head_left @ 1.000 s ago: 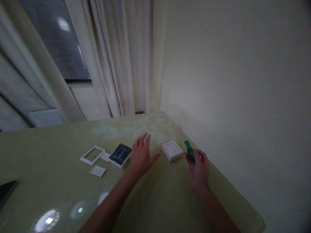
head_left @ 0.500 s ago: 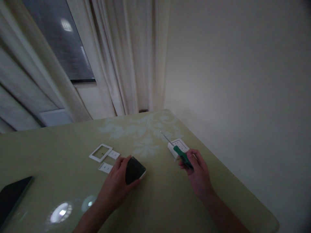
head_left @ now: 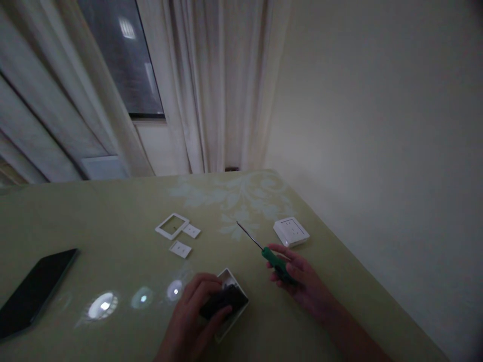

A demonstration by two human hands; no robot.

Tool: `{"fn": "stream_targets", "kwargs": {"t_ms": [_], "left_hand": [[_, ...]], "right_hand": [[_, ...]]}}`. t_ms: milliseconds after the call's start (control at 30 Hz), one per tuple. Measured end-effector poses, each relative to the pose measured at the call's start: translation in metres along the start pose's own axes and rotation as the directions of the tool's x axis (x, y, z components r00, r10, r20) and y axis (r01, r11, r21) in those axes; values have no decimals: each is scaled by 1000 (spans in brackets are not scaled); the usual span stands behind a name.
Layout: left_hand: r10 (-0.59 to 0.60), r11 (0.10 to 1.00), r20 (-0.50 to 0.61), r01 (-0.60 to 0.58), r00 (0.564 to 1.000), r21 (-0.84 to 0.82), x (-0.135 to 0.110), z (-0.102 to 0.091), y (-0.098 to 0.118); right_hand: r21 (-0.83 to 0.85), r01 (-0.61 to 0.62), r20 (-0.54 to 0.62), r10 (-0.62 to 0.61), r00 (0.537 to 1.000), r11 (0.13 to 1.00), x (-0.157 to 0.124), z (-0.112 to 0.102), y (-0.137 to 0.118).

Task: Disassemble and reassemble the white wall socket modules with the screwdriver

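My left hand (head_left: 194, 314) is closed on a dark socket module with a white edge (head_left: 227, 301), which rests on the green table (head_left: 113, 261) near the front. My right hand (head_left: 298, 276) grips a green-handled screwdriver (head_left: 273, 259); its thin shaft points up and left, over the table between the two hands. A white wall socket (head_left: 291, 231) lies beyond my right hand. A white frame (head_left: 172, 225) and two small white plates (head_left: 180, 249) lie to the upper left of my left hand.
A dark phone or tablet (head_left: 35, 291) lies at the table's left. The table's right edge (head_left: 358, 271) runs close to the wall. Curtains (head_left: 211, 85) and a window (head_left: 124, 55) stand behind the table. Lamp glare shows on the tabletop.
My left hand took hold of the dark module and drew it towards me. My right hand swung the screwdriver so its shaft points left. The camera view shifted right.
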State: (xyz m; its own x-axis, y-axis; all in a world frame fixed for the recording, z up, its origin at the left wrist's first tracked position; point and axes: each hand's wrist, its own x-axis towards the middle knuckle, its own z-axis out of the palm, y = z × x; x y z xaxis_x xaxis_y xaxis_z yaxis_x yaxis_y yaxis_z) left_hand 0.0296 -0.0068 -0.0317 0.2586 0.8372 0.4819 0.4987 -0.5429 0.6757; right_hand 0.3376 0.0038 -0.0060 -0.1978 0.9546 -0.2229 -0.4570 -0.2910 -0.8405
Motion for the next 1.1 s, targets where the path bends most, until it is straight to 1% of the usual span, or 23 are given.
{"fn": "stream_targets", "kwargs": {"t_ms": [67, 100, 133, 200, 233, 267, 300, 333, 367, 400, 467, 533, 567, 633, 700, 733, 800, 833, 867, 933, 967, 1000, 1100], "left_hand": [[112, 993, -69, -113, 991, -12, -2, -3, 5], [185, 982, -105, -187, 977, -3, -4, -6, 6], [264, 964, -130, -265, 956, 16, -7, -9, 8], [405, 914, -128, -401, 905, 62, -11, -15, 10], [456, 890, -118, -451, 882, 71, -12, -17, 11], [483, 876, -113, -479, 868, 66, -13, -19, 12], [485, 874, -124, -483, 866, 43, -12, -20, 14], [463, 884, -153, -468, 873, 7, -11, -20, 15], [417, 902, -184, -430, 890, -38, -10, -18, 17], [342, 928, -209, -364, 916, -81, -9, -16, 18], [139, 973, -223, -174, 965, -148, -7, -11, 20], [-46, 979, -214, 1, 976, -203, -6, -5, 20], [-119, 969, -216, 65, 969, -240, -6, -3, 19], [-215, 935, -209, 139, 954, -327, -6, -2, 16], [-256, 907, -154, 182, 954, -380, -4, -6, 12], [-258, 903, -103, 202, 961, -380, -2, -9, 9], [-242, 913, 50, 244, 969, -327, 1, -17, 2], [-231, 919, 139, 263, 963, -294, 2, -20, -2], [-227, 921, 227, 285, 947, -266, 2, -23, -6], [-227, 913, 373, 330, 900, -240, 1, -25, -14], [-231, 909, 410, 346, 882, -232, -1, -24, -17], [-234, 911, 423, 350, 876, -220, -2, -23, -19], [-202, 950, 408, 280, 890, -141, -5, -18, -18]], "right_hand": [[-17, 6, 26, -5, 1000, 1000, 2, -1, 1], [-22, 14, 37, -13, 999, 1000, 3, -1, 2], [-28, 24, 48, -23, 999, 999, 4, -1, 2], [-46, 47, 66, -44, 997, 998, 5, 0, 5], [-60, 60, 72, -56, 996, 996, 6, 0, 7], [-79, 73, 81, -67, 994, 994, 6, 1, 8], [-104, 82, 91, -73, 993, 991, 5, 2, 10], [-137, 86, 105, -72, 992, 987, 5, 4, 11], [-177, 84, 124, -62, 990, 981, 4, 6, 11], [-221, 75, 150, -43, 988, 972, 3, 11, 11], [-309, 51, 216, 18, 976, 950, 1, 25, 8], [-387, 45, 270, 66, 961, 921, 1, 46, 5], [-446, 108, 271, 19, 962, 889, 2, 58, 4], [-510, 226, 229, -122, 966, 830, 5, 78, 4], [-511, 187, 138, -135, 981, 839, 9, 89, 8], [-497, 161, 94, -131, 987, 853, 12, 90, 11], [-452, 104, -2, -117, 993, 886, 17, 83, 19], [-429, 83, -47, -114, 992, 899, 20, 78, 22], [-405, 67, -94, -114, 989, 912, 23, 71, 25], [-359, 38, -173, -106, 979, 933, 29, 60, 27], [-341, 24, -202, -98, 974, 940, 31, 56, 27], [-328, 8, -222, -86, 971, 945, 34, 53, 26], [-320, -42, -239, -37, 970, 947, 38, 49, 24]]}}
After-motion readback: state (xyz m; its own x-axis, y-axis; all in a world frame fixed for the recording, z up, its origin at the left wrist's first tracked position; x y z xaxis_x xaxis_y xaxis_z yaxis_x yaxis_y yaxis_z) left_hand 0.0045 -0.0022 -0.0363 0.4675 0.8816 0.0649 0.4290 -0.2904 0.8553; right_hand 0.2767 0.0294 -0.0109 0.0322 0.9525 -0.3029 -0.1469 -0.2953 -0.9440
